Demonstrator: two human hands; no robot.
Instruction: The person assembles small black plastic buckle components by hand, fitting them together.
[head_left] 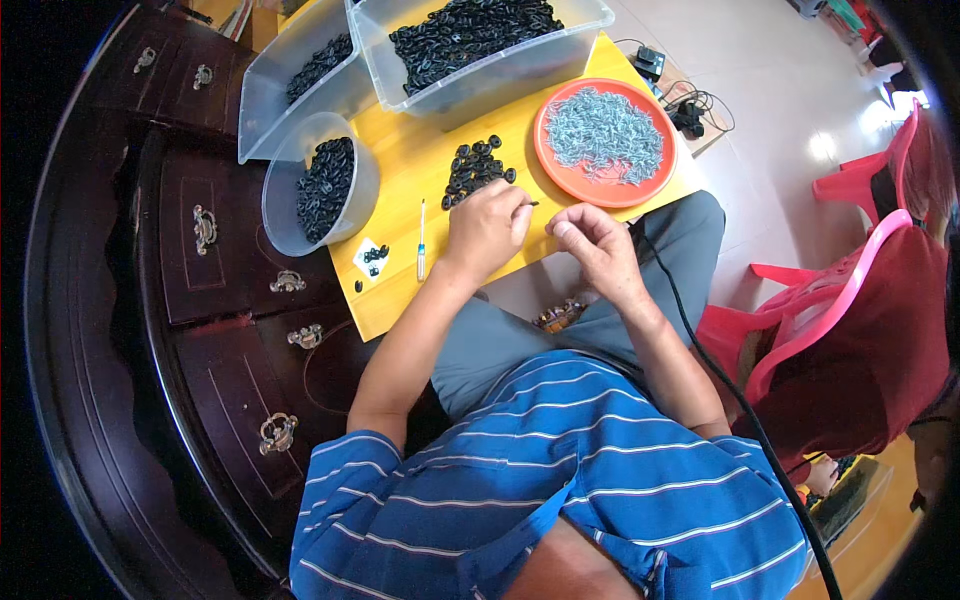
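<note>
Where fingers [516,198] pinch, black piece [535,204] points rightward.

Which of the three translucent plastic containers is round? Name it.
The round tub, frontmost of the three on the yellow table. Its rim curves all around, whereas the left rectangular bin and right rectangular bin have straight sides and corners.
</note>
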